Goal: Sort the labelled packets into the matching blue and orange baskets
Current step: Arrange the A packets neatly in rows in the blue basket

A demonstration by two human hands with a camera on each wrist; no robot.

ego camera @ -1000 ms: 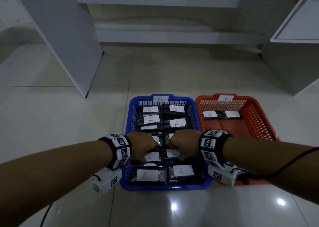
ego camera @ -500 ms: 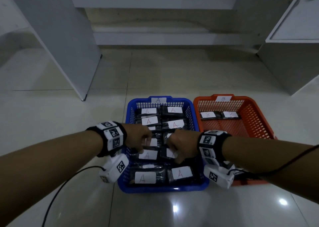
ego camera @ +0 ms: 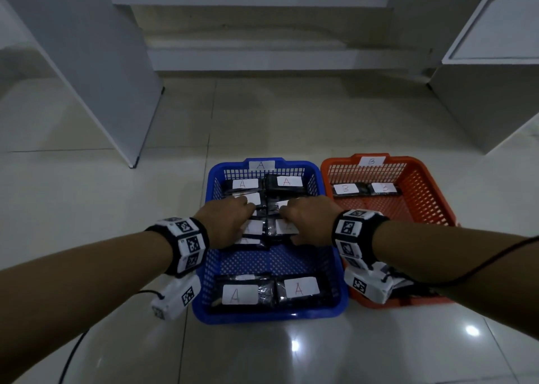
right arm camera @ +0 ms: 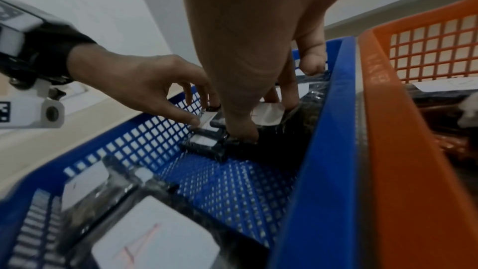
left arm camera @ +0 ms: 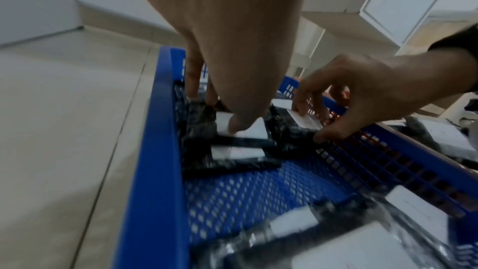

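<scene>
The blue basket [ego camera: 271,316] tagged A holds several black packets with white A labels. Both hands are inside it, in the middle. My left hand [ego camera: 245,217] grips a packet [left arm camera: 232,150], with the thumb on its label and the fingers over its far edge. My right hand [ego camera: 288,220] grips the neighbouring packet [right arm camera: 269,118], thumb at its near edge. Two A packets [ego camera: 242,294] lie at the front, behind a bare strip of basket floor. The orange basket [ego camera: 431,197] tagged B holds two B packets [ego camera: 345,189] at its far end.
Both baskets stand side by side on a glossy tiled floor [ego camera: 116,208]. A white panel [ego camera: 87,62] rises at the far left and a white cabinet [ego camera: 495,91] at the far right. A low step [ego camera: 262,53] runs along the back.
Both hands have moved toward the far end of the blue basket, taking the middle packets along. A bare strip of basket floor now shows ahead of the two front packets.
</scene>
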